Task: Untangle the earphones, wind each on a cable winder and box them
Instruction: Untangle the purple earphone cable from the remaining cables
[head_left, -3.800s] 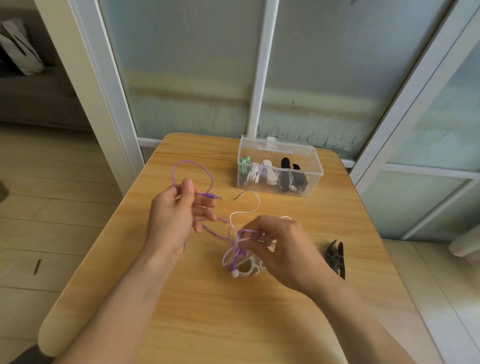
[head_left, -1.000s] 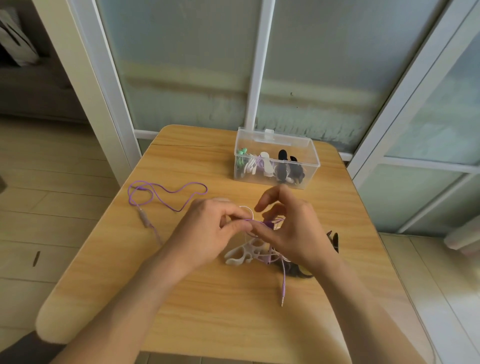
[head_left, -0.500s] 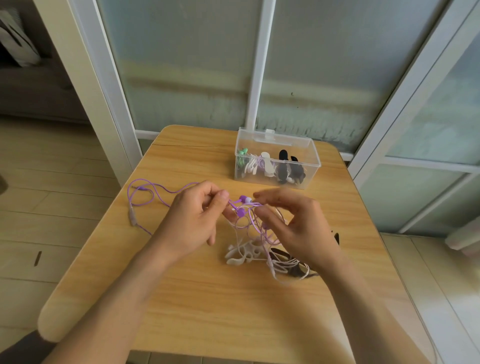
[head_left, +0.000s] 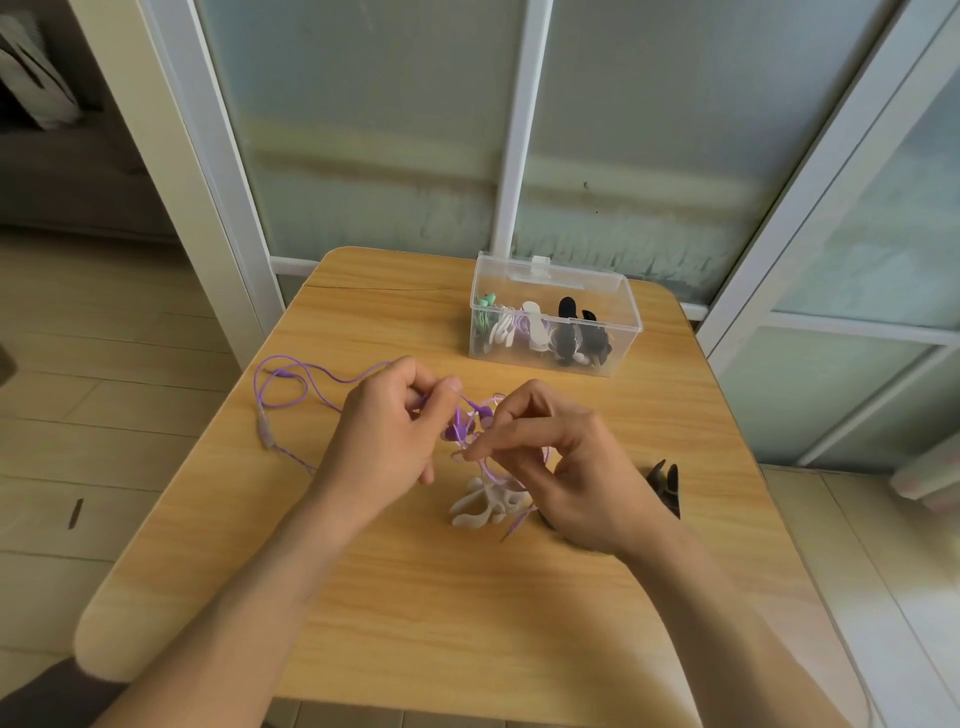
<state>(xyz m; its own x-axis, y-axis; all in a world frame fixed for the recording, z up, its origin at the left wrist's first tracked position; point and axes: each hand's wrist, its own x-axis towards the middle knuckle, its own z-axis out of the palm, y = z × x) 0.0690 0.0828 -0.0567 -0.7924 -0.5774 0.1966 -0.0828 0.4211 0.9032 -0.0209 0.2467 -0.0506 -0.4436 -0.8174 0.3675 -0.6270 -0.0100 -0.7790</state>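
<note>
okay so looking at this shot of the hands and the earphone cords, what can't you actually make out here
All from the head view:
- Black cable winder: mostly hidden behind the right hand.
- Knot of purple earphones: fingers cover it, so how the cords cross is unclear.
- Clear box: wound sets inside overlap; their count is too small to tell.
- White cable winder: its right part sits under the right hand.

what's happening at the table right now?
A person is untangling purple earphones above a wooden table. The left hand pinches the cable near the earbuds; the right hand pinches another strand of the knot. A white cable winder lies under the hands and a black one to the right. The clear box already holds wound sets.
</note>
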